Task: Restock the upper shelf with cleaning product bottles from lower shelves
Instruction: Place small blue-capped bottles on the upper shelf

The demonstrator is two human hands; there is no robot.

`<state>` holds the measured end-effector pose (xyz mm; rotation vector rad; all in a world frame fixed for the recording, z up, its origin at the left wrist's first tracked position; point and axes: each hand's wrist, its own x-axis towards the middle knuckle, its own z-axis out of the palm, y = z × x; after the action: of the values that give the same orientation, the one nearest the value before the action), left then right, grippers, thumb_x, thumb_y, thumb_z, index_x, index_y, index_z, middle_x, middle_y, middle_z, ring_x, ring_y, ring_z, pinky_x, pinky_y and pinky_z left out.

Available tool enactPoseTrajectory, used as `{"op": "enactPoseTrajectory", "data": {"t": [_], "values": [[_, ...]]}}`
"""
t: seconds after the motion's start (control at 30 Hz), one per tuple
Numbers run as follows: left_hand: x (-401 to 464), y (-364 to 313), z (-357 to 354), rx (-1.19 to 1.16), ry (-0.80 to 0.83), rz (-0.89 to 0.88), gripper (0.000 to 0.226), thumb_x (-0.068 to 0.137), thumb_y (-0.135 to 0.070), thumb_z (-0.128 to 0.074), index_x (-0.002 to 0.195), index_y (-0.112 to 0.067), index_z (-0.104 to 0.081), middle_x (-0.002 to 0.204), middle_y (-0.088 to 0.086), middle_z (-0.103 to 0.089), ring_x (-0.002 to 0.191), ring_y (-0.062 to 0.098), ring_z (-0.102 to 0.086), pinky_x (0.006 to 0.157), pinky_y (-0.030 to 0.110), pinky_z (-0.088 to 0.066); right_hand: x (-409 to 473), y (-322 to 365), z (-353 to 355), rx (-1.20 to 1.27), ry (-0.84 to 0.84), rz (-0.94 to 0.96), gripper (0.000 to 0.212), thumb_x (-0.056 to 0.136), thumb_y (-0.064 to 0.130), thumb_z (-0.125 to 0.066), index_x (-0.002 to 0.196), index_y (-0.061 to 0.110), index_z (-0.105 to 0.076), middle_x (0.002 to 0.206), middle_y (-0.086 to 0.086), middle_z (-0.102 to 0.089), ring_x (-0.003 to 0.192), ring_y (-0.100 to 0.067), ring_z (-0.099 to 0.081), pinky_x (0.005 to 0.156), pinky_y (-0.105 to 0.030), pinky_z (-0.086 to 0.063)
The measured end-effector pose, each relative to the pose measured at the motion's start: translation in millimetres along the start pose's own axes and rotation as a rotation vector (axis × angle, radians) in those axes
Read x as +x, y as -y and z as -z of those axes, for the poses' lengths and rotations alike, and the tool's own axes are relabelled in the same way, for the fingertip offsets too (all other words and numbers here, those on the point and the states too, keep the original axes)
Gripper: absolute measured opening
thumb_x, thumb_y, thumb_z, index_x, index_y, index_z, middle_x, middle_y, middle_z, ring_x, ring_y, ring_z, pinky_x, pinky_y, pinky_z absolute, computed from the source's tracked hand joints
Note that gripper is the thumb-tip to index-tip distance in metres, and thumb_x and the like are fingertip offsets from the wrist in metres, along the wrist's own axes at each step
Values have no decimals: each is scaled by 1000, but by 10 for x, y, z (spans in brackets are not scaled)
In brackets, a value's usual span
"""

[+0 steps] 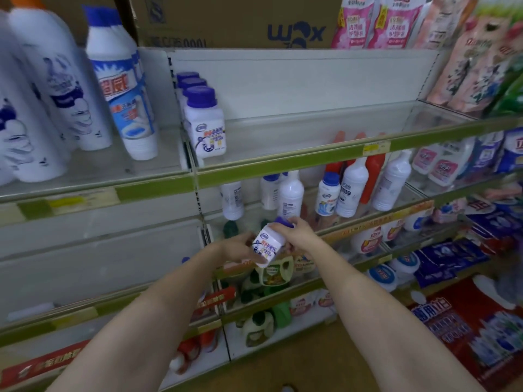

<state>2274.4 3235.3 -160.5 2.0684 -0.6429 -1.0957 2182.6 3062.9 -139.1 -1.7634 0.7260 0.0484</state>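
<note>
Bottle [267,247] in both hands, small and white with a purple cap, tilted in front of the lower shelves. Left hand [237,248] curls its fingers round the base, right hand [297,232] grips up by the cap. Above, the upper shelf [297,162] carries a row of matching bottles [204,123] at its left end, the rest of its glass bare.

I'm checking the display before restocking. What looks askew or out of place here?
On the second shelf, several white bottles lean instead of standing upright. The held bottle is tilted between the left hand and right hand.
</note>
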Motion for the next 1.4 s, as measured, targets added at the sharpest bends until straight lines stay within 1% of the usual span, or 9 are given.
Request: {"op": "enactPoseTrajectory", "data": {"t": [0.1,0.27,0.4,0.53,0.63,0.73,0.83,0.97,1.4], "values": [[-236,95,0,-137,-44,-20,53,76,-16,-84,117,-26,-53,113,-1,-65,104,19,-63,82,31,-53,-165,95,-221,10,44,14,67,80,46,-80,130,15,-49,84,-9,-66,46,-13,-51,44,-27,-43],[-477,514,91,-381,-58,-14,101,39,-20,-101,129,-17,-55,115,8,-72,107,28,-69,100,52,-52,-416,240,-596,-72,101,70,86,72,63,-80,134,11,-51,79,-2,-68,56,-14,-60,50,-28,-51],[-832,613,105,-558,-107,-20,86,55,8,-90,123,-22,-48,117,15,-68,107,35,-68,95,58,-52,-578,310,-798,-96,99,100,85,83,73,-62,140,12,-47,109,-1,-69,88,-20,-71,80,-39,-60],[-1168,619,148,-623,-188,-30,56,74,14,-75,104,-25,-46,104,13,-67,93,29,-68,78,43,-58,-669,306,-901,-140,61,102,68,95,69,-43,137,16,-51,114,-2,-68,97,-24,-69,96,-47,-54],[-1279,675,214,-715,-158,-16,47,75,8,-76,111,-15,-55,104,15,-71,91,30,-70,82,44,-59,-701,296,-974,-131,64,88,53,99,63,-42,123,17,-57,108,-1,-69,95,-26,-69,93,-41,-56],[-1314,752,243,-858,-162,-19,38,81,-2,-72,116,-7,-60,94,13,-73,78,26,-71,70,37,-60,-741,308,-1047,-112,79,77,48,101,57,-44,114,13,-59,107,-4,-69,80,-20,-61,71,-31,-54],[-1351,811,246,-1043,-211,-63,32,87,-28,-72,112,-9,-63,88,11,-72,75,25,-69,71,39,-59,-730,313,-1095,-129,89,91,46,103,55,-44,107,12,-61,107,-8,-69,80,-21,-60,63,-30,-51],[-1319,952,322,-1149,-251,-85,54,82,-59,-69,107,-11,-66,92,11,-71,78,25,-69,78,41,-57,-681,332,-1160,-145,92,113,51,102,56,-44,109,9,-62,108,-12,-70,78,-20,-61,63,-29,-50],[-1436,1024,378,-1055,-333,-18,61,79,-56,-74,116,-9,-63,96,10,-74,78,24,-73,70,37,-60,-697,419,-1397,-212,105,123,51,103,54,-42,111,8,-61,105,-10,-69,74,-17,-61,51,-23,-48]]}}
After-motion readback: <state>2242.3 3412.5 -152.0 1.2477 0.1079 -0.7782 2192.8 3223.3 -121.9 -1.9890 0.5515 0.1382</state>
